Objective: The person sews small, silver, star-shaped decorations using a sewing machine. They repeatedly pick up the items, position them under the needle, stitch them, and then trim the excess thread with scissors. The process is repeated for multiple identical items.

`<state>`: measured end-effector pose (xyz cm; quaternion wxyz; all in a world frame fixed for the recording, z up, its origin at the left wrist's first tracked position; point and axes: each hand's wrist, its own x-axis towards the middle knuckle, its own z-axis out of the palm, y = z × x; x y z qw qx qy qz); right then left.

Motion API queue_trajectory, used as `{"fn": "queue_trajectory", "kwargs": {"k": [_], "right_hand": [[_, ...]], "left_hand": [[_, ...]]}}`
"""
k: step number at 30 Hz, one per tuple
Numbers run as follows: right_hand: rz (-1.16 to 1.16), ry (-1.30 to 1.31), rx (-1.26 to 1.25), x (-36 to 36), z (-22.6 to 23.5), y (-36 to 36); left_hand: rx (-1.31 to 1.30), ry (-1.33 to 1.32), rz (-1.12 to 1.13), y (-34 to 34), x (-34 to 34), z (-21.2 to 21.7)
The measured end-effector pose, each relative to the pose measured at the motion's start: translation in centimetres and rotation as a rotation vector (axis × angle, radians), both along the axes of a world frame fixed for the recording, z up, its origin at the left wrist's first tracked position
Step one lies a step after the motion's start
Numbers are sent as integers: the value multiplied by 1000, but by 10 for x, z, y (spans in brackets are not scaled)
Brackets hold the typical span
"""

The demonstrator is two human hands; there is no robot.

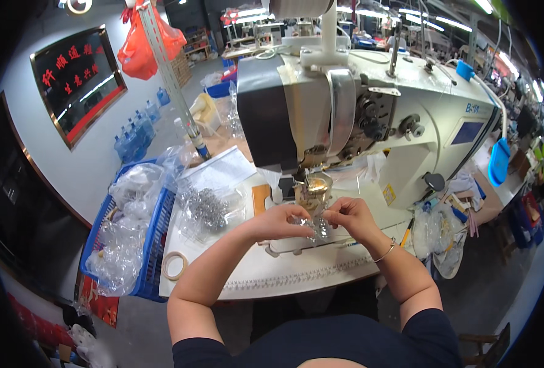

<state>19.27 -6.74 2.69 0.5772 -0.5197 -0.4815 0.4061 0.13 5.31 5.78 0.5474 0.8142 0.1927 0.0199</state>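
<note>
My left hand [280,222] and my right hand [353,218] meet in front of the needle area of a large white sewing machine [431,80]. Both are closed in a pinch on a small clear, glittery piece of plastic [321,230] between them. What exactly the piece is cannot be made out. Just beyond the fingers rises the machine's lit, brass-coloured sewing post [315,187]. Left of my left hand, a heap of small silvery pieces [205,210] lies on clear plastic on the white table [284,270].
A blue basket [155,257] full of clear plastic bags stands at the table's left. A roll of tape [174,265] sits on the left edge, and a ruler strip [302,274] runs along the front. More clear plastic [434,230] bunches up at the right, beside an orange pencil [407,228].
</note>
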Motion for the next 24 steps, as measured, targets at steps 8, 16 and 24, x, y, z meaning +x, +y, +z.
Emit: {"fn": "queue_trajectory", "kwargs": {"k": [8,16,24], "right_hand": [[-268,-164,28,-10,26,32],[-336,-352,-80,-1,52,49],[-339,-408,117,11,39,62]], "left_hand": [[-158,153,71,46,15,45],[-87,-3,71,57,25,57],[164,-87,84,35,30,95]]}}
